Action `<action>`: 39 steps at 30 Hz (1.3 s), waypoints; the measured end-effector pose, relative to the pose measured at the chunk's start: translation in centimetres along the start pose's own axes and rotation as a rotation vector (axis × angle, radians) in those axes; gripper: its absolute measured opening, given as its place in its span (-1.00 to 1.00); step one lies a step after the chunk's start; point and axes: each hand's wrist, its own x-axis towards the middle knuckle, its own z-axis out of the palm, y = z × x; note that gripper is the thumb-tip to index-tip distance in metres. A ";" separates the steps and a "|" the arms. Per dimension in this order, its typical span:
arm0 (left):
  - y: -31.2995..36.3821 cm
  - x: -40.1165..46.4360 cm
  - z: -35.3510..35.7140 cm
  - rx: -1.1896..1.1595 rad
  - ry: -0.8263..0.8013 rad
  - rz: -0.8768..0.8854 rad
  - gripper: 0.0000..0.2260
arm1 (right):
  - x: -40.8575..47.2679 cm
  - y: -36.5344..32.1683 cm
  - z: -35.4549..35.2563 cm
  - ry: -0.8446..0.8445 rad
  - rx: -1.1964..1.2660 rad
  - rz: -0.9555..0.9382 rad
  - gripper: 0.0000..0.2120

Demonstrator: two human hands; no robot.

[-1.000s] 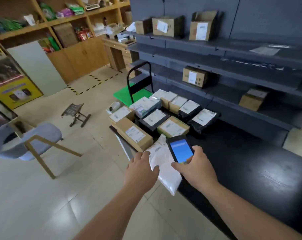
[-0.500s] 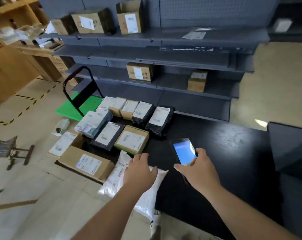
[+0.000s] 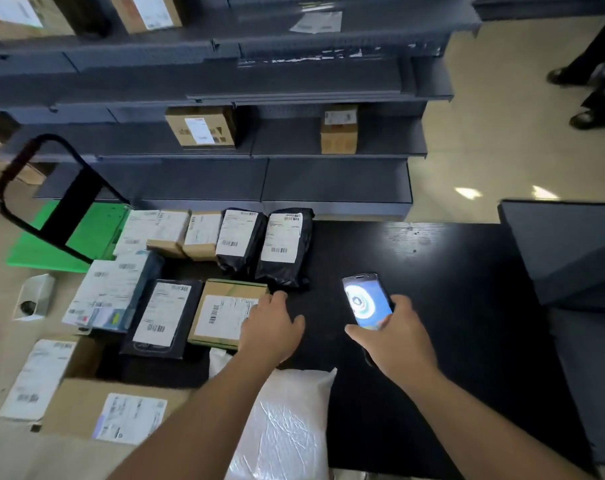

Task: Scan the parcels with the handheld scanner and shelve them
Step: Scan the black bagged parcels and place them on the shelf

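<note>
Handheld scanner (image 3: 366,301) tilted, screen lit, above the black table; labelled parcels (image 3: 225,268) lie flat at its left end

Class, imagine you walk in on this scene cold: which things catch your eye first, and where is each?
The lit handheld scanner stands out, gripped in the right hand above the black table. Left of it, labelled parcels crowd the table's left half, and the left hand rests on a brown box. A white poly mailer lies at the near edge.
</note>
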 end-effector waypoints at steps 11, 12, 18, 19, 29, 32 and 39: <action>-1.7 11.0 0.3 0.019 -0.016 -0.115 -0.50 | 6.5 -0.9 4.9 -0.062 -0.026 0.068 -0.21; -1.7 12.0 0.4 0.018 -0.008 -0.128 -0.51 | 7.1 -1.0 5.2 -0.063 -0.027 0.072 -0.19; -1.5 16.5 1.6 0.024 0.036 -0.216 -0.43 | 9.8 -0.5 6.3 -0.060 -0.008 0.127 -0.18; -1.4 17.1 1.8 0.017 0.036 -0.223 -0.41 | 10.1 -0.4 6.4 -0.059 0.000 0.139 -0.19; 0.1 21.2 3.7 -0.005 0.022 -0.342 -0.26 | 12.2 1.7 6.7 -0.033 0.101 0.218 -0.26; 1.1 21.7 3.8 -0.040 0.007 -0.376 -0.17 | 12.4 2.2 7.1 -0.046 0.122 0.232 -0.27; 3.3 21.5 4.3 -0.165 -0.084 -0.477 -0.10 | 12.4 3.1 7.4 -0.039 0.153 0.258 -0.26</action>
